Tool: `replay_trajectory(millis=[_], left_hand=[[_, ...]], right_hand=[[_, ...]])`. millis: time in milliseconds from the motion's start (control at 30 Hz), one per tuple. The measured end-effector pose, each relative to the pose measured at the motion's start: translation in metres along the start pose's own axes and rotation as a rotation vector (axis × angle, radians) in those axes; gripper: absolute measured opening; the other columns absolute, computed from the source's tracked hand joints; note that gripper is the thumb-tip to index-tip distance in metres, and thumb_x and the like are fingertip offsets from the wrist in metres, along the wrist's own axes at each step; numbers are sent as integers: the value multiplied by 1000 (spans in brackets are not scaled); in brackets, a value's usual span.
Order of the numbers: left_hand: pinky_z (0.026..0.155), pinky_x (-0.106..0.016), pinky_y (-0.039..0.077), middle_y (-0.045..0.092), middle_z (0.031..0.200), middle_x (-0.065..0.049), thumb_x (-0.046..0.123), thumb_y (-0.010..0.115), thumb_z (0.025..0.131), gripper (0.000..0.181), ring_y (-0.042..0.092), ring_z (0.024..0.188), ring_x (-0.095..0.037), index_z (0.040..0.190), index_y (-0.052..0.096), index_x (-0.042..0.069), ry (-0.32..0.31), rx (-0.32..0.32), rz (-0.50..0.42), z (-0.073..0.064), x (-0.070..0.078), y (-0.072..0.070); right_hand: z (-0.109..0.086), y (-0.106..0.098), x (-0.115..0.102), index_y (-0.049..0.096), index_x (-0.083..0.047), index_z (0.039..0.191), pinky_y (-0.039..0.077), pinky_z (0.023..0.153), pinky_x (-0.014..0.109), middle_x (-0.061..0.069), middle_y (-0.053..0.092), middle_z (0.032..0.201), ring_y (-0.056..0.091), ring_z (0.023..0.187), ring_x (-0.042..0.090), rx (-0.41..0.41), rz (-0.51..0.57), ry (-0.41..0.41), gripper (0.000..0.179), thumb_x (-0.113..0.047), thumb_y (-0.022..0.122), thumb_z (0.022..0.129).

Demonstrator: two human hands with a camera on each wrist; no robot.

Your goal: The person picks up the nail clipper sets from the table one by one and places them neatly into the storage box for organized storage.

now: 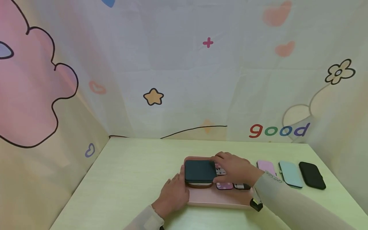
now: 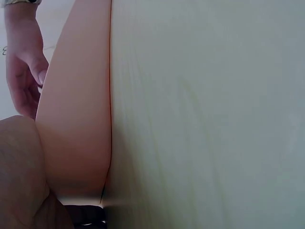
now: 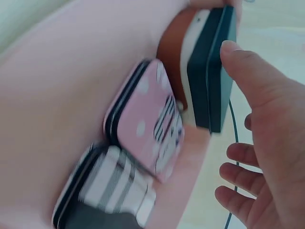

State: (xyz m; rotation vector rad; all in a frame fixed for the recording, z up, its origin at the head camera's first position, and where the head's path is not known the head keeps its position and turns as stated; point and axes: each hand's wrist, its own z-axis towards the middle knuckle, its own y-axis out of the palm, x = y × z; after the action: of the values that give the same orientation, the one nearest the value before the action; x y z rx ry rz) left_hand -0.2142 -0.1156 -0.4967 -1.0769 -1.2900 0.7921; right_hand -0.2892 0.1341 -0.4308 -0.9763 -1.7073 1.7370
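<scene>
A dark green zip case lies on top of a brown and white case at the left end of a shallow pink tray. My right hand touches the dark green case's edge with the thumb; its other fingers are spread and loosely bent. Beside the stack lie a pink dotted case and a black-and-white plaid case. My left hand rests against the tray's left side, fingers extended along it. The right hand and sleeve partly cover the cases at the tray's right.
Right of the tray, a lilac case, a light blue case and a black case lie in a row on the pale table. A printed curtain hangs behind and at the sides.
</scene>
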Motion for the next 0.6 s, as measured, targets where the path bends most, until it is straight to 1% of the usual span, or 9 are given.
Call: replay_trajectory(millis=[67,133,267,367,500,600], left_hand=[[111,-54,39,50,148,-19,24,44,99,72,48,138,-31,160,12,2,4,-2,6,0,0,1],[111,-54,39,50,149,-19,24,44,99,72,48,138,-31,160,12,2,7,-3,7,0,0,1],[111,-55,39,50,149,-19,24,44,99,72,48,138,-31,160,13,2,9,-3,2,0,0,1],[111,-55,39,50,148,-19,23,44,100,71,48,138,-31,160,13,2,15,2,2,0,-1,2],[111,-56,39,49,149,-19,24,43,100,71,48,138,-32,160,12,2,20,9,-7,0,-1,3],[111,-56,38,49,149,-20,23,43,100,71,48,139,-32,160,11,2,20,7,-18,0,-1,3]], right_hand=[[-6,-2,9,51,-22,145,50,100,49,2,54,138,55,124,24,18,23,-12,78,-61,73,82],[-11,-4,18,51,-19,145,46,106,50,5,54,138,54,125,27,32,40,-21,76,-57,74,83],[-22,-9,33,49,-18,147,44,106,55,8,52,143,50,131,32,14,52,56,78,-57,72,85],[-29,-11,45,50,-17,147,44,107,57,9,51,144,49,131,33,6,44,107,75,-57,70,87],[-39,-9,63,51,-16,146,42,107,57,9,52,144,50,130,33,8,-1,132,72,-61,62,90],[-49,-8,75,50,-15,146,43,106,59,11,52,144,50,130,35,24,0,140,76,-66,58,90]])
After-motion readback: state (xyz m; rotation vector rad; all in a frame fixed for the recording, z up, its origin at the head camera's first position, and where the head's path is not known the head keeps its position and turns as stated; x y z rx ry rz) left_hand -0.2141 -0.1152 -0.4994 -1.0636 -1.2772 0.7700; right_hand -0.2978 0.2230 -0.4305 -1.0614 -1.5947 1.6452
